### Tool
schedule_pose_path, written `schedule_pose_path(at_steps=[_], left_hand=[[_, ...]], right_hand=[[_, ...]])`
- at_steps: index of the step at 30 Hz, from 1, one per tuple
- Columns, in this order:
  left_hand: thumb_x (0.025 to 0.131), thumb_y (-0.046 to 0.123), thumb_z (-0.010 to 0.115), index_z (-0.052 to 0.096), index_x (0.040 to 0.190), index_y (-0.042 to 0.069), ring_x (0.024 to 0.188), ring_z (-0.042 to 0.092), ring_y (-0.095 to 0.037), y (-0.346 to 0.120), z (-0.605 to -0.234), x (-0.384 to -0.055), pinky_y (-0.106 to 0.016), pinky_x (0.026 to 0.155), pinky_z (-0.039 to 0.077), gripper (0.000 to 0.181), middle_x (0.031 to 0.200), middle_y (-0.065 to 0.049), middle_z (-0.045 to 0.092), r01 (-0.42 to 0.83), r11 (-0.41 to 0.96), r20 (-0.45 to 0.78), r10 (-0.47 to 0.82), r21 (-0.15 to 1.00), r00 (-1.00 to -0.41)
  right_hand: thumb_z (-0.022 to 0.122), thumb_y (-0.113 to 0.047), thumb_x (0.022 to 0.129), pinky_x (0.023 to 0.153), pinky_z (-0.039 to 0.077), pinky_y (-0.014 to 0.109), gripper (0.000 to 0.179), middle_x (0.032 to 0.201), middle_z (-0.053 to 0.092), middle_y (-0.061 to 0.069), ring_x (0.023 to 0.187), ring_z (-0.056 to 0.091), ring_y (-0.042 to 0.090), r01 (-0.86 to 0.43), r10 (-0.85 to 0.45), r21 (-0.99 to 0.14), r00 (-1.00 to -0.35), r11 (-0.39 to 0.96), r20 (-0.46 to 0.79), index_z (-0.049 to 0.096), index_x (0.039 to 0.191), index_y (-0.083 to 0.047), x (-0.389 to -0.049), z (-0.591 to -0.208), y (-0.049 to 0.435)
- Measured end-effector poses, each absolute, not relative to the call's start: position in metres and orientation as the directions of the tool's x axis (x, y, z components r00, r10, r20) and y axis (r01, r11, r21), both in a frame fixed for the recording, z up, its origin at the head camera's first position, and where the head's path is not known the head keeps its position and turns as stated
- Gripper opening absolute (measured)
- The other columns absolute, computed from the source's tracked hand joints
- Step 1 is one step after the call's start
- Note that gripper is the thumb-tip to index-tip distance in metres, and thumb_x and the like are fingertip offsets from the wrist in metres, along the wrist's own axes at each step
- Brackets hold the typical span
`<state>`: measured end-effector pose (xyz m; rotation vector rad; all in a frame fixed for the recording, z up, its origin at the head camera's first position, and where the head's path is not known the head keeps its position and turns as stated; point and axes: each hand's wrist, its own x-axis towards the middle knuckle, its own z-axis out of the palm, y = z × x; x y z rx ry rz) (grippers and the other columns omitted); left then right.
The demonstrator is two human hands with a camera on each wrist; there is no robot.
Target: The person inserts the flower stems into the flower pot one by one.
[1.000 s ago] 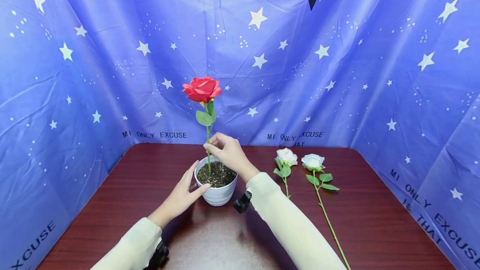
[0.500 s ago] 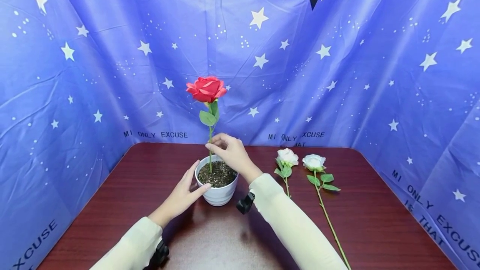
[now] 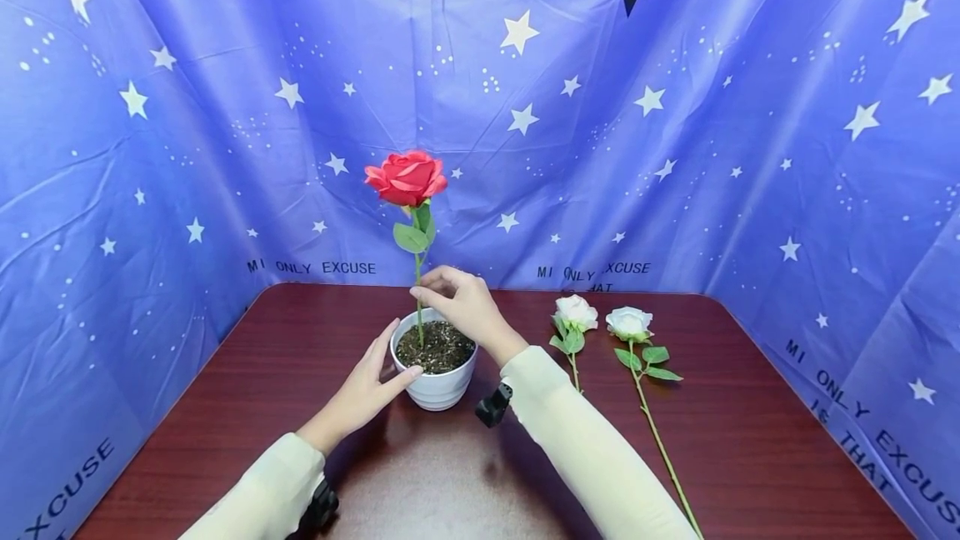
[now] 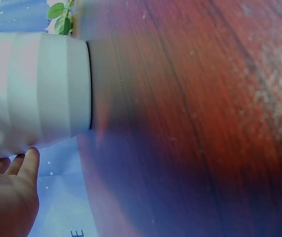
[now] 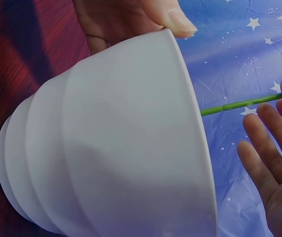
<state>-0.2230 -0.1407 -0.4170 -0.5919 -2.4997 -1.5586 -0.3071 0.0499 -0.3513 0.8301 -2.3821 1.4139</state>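
Note:
A red rose [image 3: 407, 179] stands upright with its stem end in the dark soil [image 3: 444, 350] of a white flowerpot [image 3: 438, 394]. My right hand [image 3: 467, 307] pinches the stem above the rim between thumb and index finger; the right wrist view shows this green stem [image 5: 239, 104] and the other fingers spread loosely. Against the pot's left side rests my left hand [image 3: 362, 390], its fingers fairly straight along the wall and its thumb at the rim. In the left wrist view, fingertips [image 4: 31, 154] touch the ribbed pot wall [image 4: 37, 89]. The buried stem tip is hidden.
To the right on the dark red wooden table [image 3: 225, 407] lie a pale pink rose [image 3: 576, 313] and a white rose [image 3: 630, 323]. My right sleeve covers part of the pink rose's stem. A blue star-patterned cloth [image 3: 480, 107] surrounds the table's back and sides.
The red bloom sways slightly right, then back left, while my right hand stays on the stem. My left hand and the pot keep their places.

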Motion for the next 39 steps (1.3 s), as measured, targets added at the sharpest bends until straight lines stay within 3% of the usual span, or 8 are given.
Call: schedule_pose_path(at_steps=[16,31,39], left_hand=[[0.096,0.016,0.069,0.019,0.156,-0.004,0.136,0.038,-0.048,-0.14,-0.412,-0.22,-0.057,0.105,0.043,0.082,0.153,-0.034,0.026,0.414,0.392,0.333,0.258,0.821,-0.907],[0.095,0.016,0.071,0.021,0.156,-0.003,0.135,0.039,-0.047,-0.139,-0.412,-0.219,-0.057,0.105,0.043,0.081,0.152,-0.034,0.029,0.409,0.397,0.333,0.247,0.822,-0.91],[0.095,0.018,0.071,0.02,0.157,-0.002,0.134,0.041,-0.047,-0.139,-0.41,-0.218,-0.055,0.106,0.043,0.082,0.153,-0.033,0.028,0.398,0.404,0.32,0.249,0.823,-0.914]], right_hand=[[0.073,-0.037,0.093,0.079,0.056,0.031,0.019,0.092,0.074,-0.012,0.085,0.068,0.004,-0.614,-0.389,-0.703,-0.783,0.36,0.485,0.074,0.105,-0.022,-0.304,-0.349,0.061],[0.073,-0.034,0.093,0.083,0.056,0.034,0.017,0.09,0.073,-0.013,0.087,0.068,0.006,-0.616,-0.401,-0.67,-0.784,0.414,0.474,0.073,0.103,-0.02,-0.299,-0.349,0.104],[0.072,-0.035,0.094,0.069,0.056,0.033,0.017,0.086,0.073,-0.009,0.077,0.068,0.009,-0.592,-0.421,-0.673,-0.8,0.443,0.427,0.072,0.104,-0.021,-0.292,-0.354,0.134]])
